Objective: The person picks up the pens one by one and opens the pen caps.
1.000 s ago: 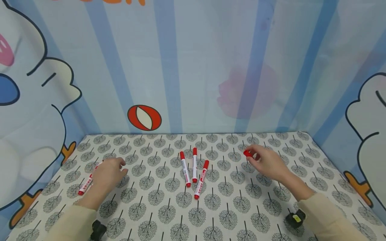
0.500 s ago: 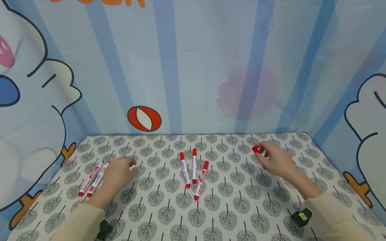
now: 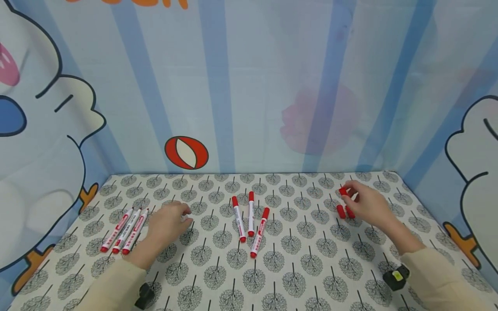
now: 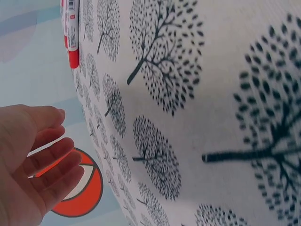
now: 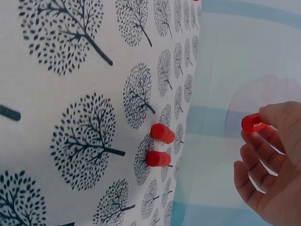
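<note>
Between thumb and forefinger my right hand [image 3: 365, 205] pinches a red marker cap [image 3: 343, 191], its hollow end showing in the right wrist view [image 5: 254, 123]. Two more red caps [image 3: 340, 211] lie side by side on the cloth just below that hand. My left hand [image 3: 165, 224] hovers over the left part of the table, fingers relaxed and holding nothing. Beside it, three uncapped white-and-red markers [image 3: 125, 231] lie in a slanted row, tips pointing away from me. Three capped red markers [image 3: 250, 214] lie loosely grouped in the middle, between both hands.
A white cloth with printed trees [image 3: 295, 276] covers the table. Behind its far edge hangs a blue striped cartoon backdrop [image 3: 256, 86]. Black wrist cameras [image 3: 396, 276] sit at both sleeves.
My left hand has moved right, away from the uncapped markers, uncovering all three. My right hand has moved right with its cap; two caps on the cloth below it have come into view.
</note>
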The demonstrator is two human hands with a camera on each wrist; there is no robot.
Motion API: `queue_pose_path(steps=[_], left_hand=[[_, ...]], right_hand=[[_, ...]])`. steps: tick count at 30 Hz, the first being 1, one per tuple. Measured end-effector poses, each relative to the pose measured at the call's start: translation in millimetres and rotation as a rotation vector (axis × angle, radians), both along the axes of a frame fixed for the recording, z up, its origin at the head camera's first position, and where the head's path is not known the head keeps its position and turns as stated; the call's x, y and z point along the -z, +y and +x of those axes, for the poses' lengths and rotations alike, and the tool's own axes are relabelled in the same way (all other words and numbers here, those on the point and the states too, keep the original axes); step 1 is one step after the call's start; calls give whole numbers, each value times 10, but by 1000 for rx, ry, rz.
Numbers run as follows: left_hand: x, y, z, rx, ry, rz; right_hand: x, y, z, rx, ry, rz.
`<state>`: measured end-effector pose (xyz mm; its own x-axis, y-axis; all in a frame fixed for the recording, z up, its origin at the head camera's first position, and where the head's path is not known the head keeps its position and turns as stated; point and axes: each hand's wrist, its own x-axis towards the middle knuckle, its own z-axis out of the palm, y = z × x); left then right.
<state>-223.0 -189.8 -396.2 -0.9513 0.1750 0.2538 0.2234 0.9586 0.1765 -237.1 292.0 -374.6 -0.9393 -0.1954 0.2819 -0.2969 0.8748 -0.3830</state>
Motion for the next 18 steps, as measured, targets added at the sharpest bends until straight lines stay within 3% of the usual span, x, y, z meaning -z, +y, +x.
queue_pose_path(steps=[6, 14, 18], left_hand=[[40, 109, -16, 38, 3, 3], [51, 240, -32, 97, 43, -17], [62, 304, -48, 104, 29, 7]], right_hand=[[42, 104, -12, 34, -6, 17], [101, 261, -17, 95, -119, 26], [152, 311, -28, 115, -165, 23]])
